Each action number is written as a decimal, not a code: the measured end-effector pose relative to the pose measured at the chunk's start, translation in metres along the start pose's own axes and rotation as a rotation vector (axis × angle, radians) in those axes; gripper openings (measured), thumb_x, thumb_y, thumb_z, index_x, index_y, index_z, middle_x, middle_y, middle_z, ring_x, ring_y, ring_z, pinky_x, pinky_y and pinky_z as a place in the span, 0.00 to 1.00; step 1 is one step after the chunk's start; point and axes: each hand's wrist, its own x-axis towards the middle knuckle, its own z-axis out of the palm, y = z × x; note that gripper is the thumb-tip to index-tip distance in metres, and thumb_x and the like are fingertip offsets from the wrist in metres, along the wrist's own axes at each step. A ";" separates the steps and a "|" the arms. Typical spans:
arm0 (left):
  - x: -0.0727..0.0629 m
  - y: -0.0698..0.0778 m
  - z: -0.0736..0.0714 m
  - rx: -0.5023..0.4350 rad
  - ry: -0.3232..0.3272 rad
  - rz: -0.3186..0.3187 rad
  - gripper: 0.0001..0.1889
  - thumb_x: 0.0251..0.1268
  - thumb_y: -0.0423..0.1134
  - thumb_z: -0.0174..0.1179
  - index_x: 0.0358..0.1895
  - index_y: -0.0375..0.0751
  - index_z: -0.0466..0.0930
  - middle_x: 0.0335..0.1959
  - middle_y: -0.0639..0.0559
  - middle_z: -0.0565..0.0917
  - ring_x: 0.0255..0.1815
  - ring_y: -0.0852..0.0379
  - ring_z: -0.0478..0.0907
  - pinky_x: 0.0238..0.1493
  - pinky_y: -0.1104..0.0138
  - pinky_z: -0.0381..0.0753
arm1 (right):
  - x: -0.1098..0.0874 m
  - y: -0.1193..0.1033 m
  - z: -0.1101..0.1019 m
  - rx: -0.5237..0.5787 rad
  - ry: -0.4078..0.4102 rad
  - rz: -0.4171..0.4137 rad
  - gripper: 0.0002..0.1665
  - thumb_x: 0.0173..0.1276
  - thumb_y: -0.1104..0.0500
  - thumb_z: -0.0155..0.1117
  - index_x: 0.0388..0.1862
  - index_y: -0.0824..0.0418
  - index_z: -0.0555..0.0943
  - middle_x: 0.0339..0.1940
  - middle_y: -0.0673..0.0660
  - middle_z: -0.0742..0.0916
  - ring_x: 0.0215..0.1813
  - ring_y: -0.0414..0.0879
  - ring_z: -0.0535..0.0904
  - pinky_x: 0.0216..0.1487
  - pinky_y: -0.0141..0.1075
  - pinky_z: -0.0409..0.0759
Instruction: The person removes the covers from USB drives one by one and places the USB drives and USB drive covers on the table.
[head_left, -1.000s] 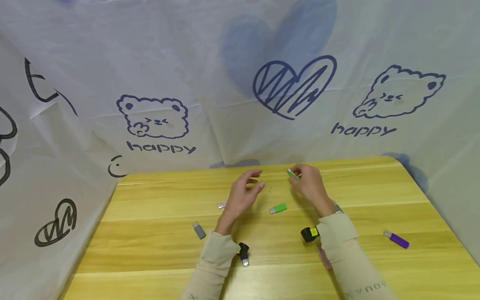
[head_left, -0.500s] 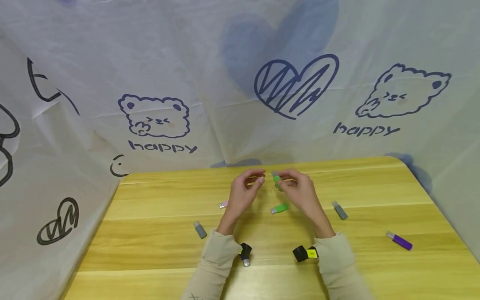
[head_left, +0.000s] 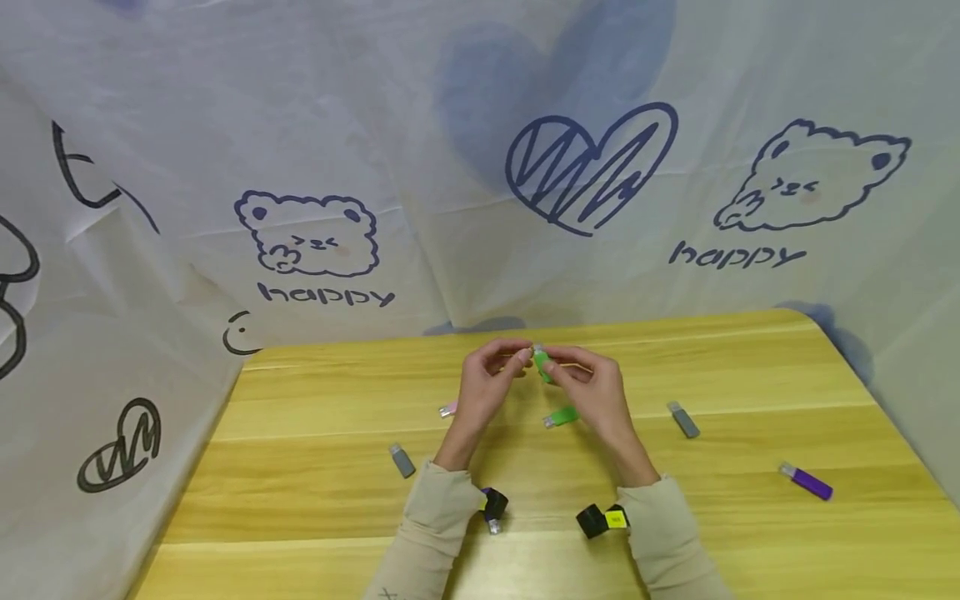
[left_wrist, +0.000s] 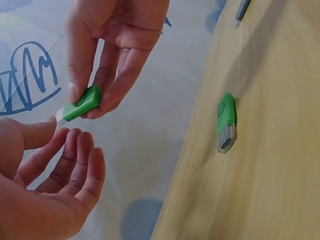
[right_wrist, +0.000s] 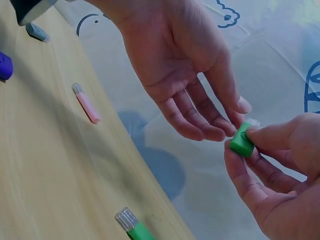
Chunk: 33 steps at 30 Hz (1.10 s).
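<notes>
My right hand [head_left: 592, 387] pinches a green USB flash drive [left_wrist: 84, 105] between thumb and fingers, its clear capped end turned toward my left hand [head_left: 489, 379]. In the right wrist view the same green drive [right_wrist: 242, 144] shows a flat side under the right thumb. The left fingers, loosely bent, and the left thumb are right by the clear cap [left_wrist: 60, 116]; whether they touch it I cannot tell. Both hands are raised over the far part of the table. Below them a second green USB flash drive [head_left: 561, 417] lies on the wood.
Around the hands on the wooden table [head_left: 315, 500] lie a pink flash drive [right_wrist: 88, 106], grey ones at the left [head_left: 402, 461] and right [head_left: 684, 420], and a purple one [head_left: 808, 482]. Another drive [head_left: 493, 526] is partly hidden by the left wrist camera. A printed cloth [head_left: 450, 167] hangs behind.
My right hand has moved left with the green flash drive and turned its clear end up, until it meets the left fingertips. The left hand has drawn its thumb and fingers closer together.
</notes>
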 end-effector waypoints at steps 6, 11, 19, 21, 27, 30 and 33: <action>0.000 0.000 0.001 -0.068 0.038 -0.026 0.09 0.70 0.28 0.65 0.48 0.24 0.85 0.45 0.36 0.88 0.37 0.61 0.85 0.44 0.58 0.87 | 0.000 -0.001 0.004 -0.011 0.012 -0.035 0.14 0.70 0.67 0.70 0.53 0.70 0.86 0.51 0.66 0.88 0.46 0.52 0.89 0.47 0.47 0.88; -0.001 0.001 0.001 -0.104 0.054 -0.058 0.09 0.69 0.27 0.66 0.47 0.23 0.84 0.44 0.36 0.88 0.36 0.61 0.85 0.42 0.63 0.87 | 0.000 -0.001 0.005 -0.016 0.025 -0.051 0.13 0.69 0.66 0.71 0.50 0.70 0.87 0.48 0.66 0.89 0.44 0.51 0.90 0.45 0.43 0.88; -0.001 0.003 0.000 -0.130 0.076 -0.069 0.09 0.68 0.26 0.67 0.46 0.22 0.85 0.42 0.38 0.89 0.36 0.59 0.86 0.40 0.67 0.86 | 0.000 -0.002 0.006 -0.042 0.030 -0.046 0.12 0.68 0.66 0.72 0.48 0.70 0.88 0.46 0.66 0.90 0.41 0.48 0.90 0.43 0.39 0.88; -0.001 0.004 -0.001 -0.142 0.086 -0.081 0.09 0.67 0.26 0.67 0.45 0.21 0.85 0.41 0.39 0.89 0.35 0.60 0.86 0.40 0.67 0.86 | 0.000 -0.003 0.006 -0.051 0.024 -0.050 0.12 0.68 0.66 0.72 0.48 0.70 0.88 0.46 0.66 0.90 0.41 0.50 0.90 0.43 0.40 0.88; -0.002 0.008 -0.001 -0.163 0.115 -0.123 0.08 0.66 0.25 0.67 0.44 0.20 0.84 0.37 0.42 0.89 0.32 0.60 0.85 0.38 0.69 0.86 | -0.002 -0.003 0.008 -0.100 0.016 -0.069 0.12 0.69 0.64 0.72 0.48 0.70 0.88 0.45 0.66 0.90 0.42 0.55 0.90 0.44 0.37 0.88; -0.003 0.011 0.000 -0.165 0.128 -0.137 0.08 0.66 0.24 0.67 0.43 0.20 0.85 0.36 0.42 0.89 0.32 0.60 0.85 0.38 0.69 0.86 | -0.003 -0.005 0.009 -0.120 0.020 -0.072 0.11 0.69 0.64 0.72 0.48 0.69 0.89 0.45 0.65 0.90 0.43 0.54 0.90 0.43 0.33 0.87; -0.004 0.014 0.000 -0.177 0.137 -0.146 0.08 0.66 0.24 0.67 0.43 0.20 0.84 0.36 0.42 0.89 0.31 0.59 0.85 0.38 0.68 0.86 | -0.003 -0.007 0.008 -0.130 0.022 -0.085 0.11 0.69 0.64 0.73 0.47 0.69 0.89 0.45 0.64 0.90 0.42 0.53 0.90 0.43 0.33 0.87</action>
